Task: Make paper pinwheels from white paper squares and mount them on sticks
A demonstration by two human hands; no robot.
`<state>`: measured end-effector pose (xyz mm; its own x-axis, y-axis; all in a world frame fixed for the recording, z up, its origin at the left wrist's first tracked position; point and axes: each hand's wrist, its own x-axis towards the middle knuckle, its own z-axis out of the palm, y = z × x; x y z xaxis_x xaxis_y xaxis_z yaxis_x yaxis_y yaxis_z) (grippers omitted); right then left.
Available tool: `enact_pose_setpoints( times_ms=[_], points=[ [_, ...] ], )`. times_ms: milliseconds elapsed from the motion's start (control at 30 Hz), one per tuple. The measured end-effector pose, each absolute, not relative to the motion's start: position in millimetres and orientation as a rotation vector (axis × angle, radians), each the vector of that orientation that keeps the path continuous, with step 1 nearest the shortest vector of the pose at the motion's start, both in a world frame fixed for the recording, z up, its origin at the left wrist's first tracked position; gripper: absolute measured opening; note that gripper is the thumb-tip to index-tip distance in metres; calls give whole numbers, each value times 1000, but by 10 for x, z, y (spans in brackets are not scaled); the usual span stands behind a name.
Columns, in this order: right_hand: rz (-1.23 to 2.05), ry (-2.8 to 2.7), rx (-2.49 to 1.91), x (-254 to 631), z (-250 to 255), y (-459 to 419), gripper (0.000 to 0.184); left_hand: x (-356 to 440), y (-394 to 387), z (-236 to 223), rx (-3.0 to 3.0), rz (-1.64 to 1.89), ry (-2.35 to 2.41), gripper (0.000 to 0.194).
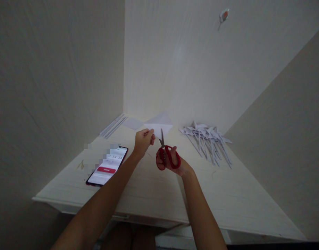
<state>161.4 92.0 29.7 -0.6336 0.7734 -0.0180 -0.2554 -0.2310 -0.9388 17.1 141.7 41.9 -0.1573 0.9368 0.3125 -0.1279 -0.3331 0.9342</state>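
My left hand [144,141] pinches the near left edge of a white sheet of paper [160,125], which is creased across and held up off the table. In my right hand [175,163] is a pair of scissors [162,152] with red handles, my fingers through the loops. Its blades are parted and point up and away, close to the paper's near corner. Whether the blades touch the paper I cannot tell.
On the left of the white table [154,194] lies a lit phone [107,168]. Thin paper sticks [114,125] and a flat paper piece [132,123] lie at the back left. Folded paper pinwheel-like shapes on sticks [207,135] are heaped at right. Walls enclose the table's back and sides.
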Motion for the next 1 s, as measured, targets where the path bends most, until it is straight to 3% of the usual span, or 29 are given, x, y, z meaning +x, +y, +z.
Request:
enact_pose_setpoints(
  times_ms=[1000],
  points=[
    [1804, -1353, -678, 1594, 278, 949, 58, 144, 1473, 356, 1378, 1647, 1043, 33]
  ],
)
